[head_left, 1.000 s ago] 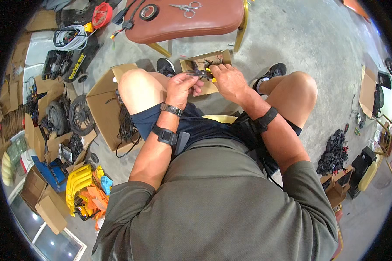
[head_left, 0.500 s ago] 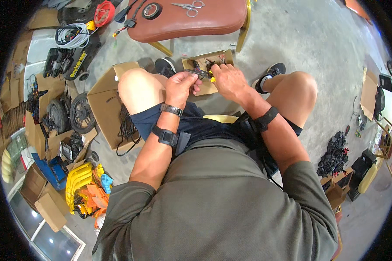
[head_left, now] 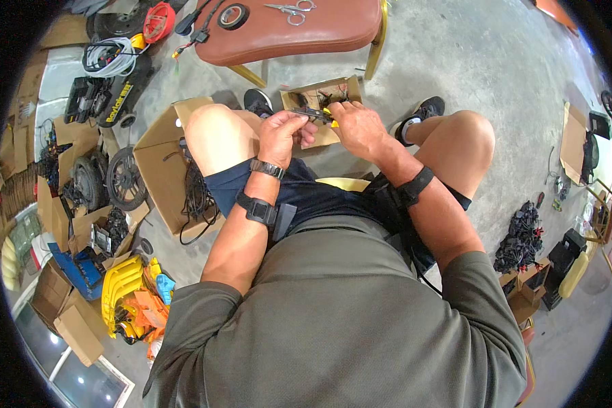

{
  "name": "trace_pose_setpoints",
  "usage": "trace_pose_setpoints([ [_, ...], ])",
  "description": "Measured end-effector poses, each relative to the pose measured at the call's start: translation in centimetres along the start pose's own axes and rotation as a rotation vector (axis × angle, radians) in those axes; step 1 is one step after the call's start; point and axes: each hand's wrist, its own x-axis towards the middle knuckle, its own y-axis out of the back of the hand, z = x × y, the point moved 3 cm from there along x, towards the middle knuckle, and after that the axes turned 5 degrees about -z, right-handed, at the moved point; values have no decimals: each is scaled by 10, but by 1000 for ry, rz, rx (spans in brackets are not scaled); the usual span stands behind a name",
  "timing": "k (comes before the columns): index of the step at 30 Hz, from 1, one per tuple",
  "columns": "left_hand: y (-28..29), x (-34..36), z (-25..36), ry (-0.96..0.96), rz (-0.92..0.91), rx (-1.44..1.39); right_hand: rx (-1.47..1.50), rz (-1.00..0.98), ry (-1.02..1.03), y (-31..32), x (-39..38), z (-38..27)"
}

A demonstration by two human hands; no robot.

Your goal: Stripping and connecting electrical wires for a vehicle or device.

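Note:
My left hand (head_left: 283, 134) is closed, thumb against fingers, pinching a small dark piece too small to name. Just right of it, my right hand (head_left: 362, 129) is wrapped around yellow-handled pliers (head_left: 332, 117). Their dark jaws point left and meet the small piece at my left fingertips. Both hands are over a small open cardboard box (head_left: 328, 137) between my feet, which has thin wires and dark bits inside. My fingers hide most of the handles.
A brown padded stool (head_left: 285, 42) ahead bears scissors (head_left: 292, 11) and a roll of black tape (head_left: 233, 16). Left of my knee stands a larger cardboard box (head_left: 158, 151) with black cables (head_left: 198, 194). A heap of black connectors (head_left: 519, 238) lies at right.
The pliers have turned slightly and their dark jaws show more plainly between my hands. Both hands stay almost in place; the whole view has shifted a little.

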Motion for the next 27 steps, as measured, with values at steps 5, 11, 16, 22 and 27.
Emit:
trace_pose_setpoints([
  [5,0,-3,6,48,-60,-81,42,26,37,6,1,-5],
  [11,3,-7,9,51,-40,-122,32,-26,-4,10,4,-11],
  [16,0,-5,4,29,34,0,49,-98,-69,10,3,-9],
  [22,-3,-5,3,5,33,93,78,-106,-44,4,-2,-4],
  [27,-3,-2,3,45,17,57,93,-63,-21,5,-4,-2],
])
